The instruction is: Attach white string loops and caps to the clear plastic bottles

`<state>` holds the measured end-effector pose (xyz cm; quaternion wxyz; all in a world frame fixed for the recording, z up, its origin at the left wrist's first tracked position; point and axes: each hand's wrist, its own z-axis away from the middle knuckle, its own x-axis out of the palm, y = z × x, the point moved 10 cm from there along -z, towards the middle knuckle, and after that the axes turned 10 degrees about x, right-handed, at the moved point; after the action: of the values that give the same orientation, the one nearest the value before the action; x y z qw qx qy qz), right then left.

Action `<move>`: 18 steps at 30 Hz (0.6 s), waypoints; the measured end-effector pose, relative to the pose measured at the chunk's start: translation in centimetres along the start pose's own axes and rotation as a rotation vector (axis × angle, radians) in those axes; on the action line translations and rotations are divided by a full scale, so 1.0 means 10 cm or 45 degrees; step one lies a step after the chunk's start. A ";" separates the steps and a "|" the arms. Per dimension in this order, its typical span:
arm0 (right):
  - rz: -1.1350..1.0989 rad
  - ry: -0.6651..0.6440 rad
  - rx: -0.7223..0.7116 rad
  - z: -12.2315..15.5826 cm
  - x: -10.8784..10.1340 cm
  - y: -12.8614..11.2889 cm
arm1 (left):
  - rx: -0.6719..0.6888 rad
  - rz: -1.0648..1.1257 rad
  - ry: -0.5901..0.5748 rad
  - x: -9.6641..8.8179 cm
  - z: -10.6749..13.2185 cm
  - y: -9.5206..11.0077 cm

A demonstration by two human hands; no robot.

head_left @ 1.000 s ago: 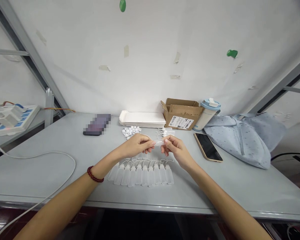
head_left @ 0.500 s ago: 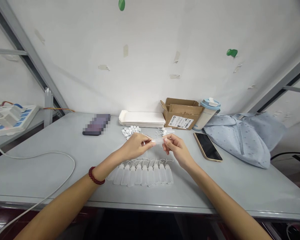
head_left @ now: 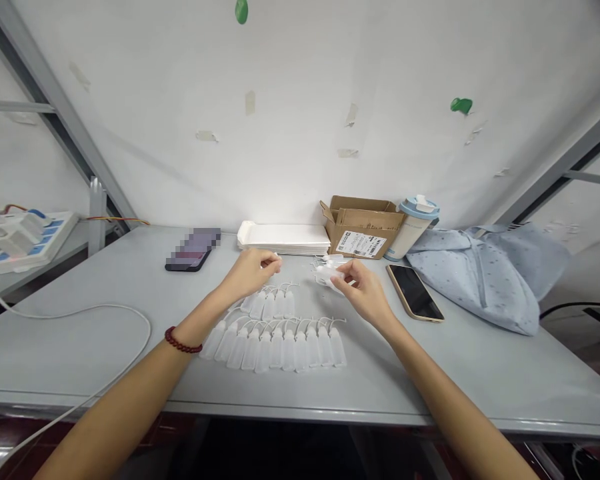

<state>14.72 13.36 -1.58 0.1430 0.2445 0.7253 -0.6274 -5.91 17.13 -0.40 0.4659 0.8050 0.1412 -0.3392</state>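
Note:
My left hand (head_left: pixel 253 272) hovers over the spot where the pile of white caps lies and hides most of it. Its fingers are curled in a pinch, with a small white cap (head_left: pixel 277 255) at the fingertips. To the right, my right hand (head_left: pixel 363 288) is closed on a small translucent squeeze bottle (head_left: pixel 325 275), held just above the grey table (head_left: pixel 105 347). Several more loose bottles (head_left: pixel 330 260) lie behind it. A long row of finished bottles (head_left: pixel 280 348) lies flat near me, with a shorter row (head_left: pixel 273 303) behind it.
At the back stand a white tray stack (head_left: pixel 285 237), an open cardboard box (head_left: pixel 363 227) and a lidded cup (head_left: pixel 413 227). A phone (head_left: pixel 414 292) and a blue bag (head_left: pixel 485 273) lie right. A dark phone (head_left: pixel 193 250) and a white cable (head_left: pixel 105 313) lie left.
My hands have parted. The left went back and left to the caps, uncovering the second row of bottles. The right moved slightly back with the bottle.

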 end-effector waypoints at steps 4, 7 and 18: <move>0.301 -0.031 0.045 -0.03 0.05 0.08 | -0.035 -0.064 0.067 -0.12 -0.01 -0.05; 0.466 -0.113 0.078 -0.03 0.12 0.16 | -0.065 -0.095 0.084 -0.15 -0.01 -0.08; 0.771 -0.214 0.047 -0.02 0.16 0.21 | -0.130 -0.566 -0.126 -0.18 0.01 -0.30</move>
<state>14.55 14.07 -4.13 0.3781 0.3993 0.5936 -0.5876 -8.91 18.75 -1.20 0.4260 0.7118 0.3091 -0.4651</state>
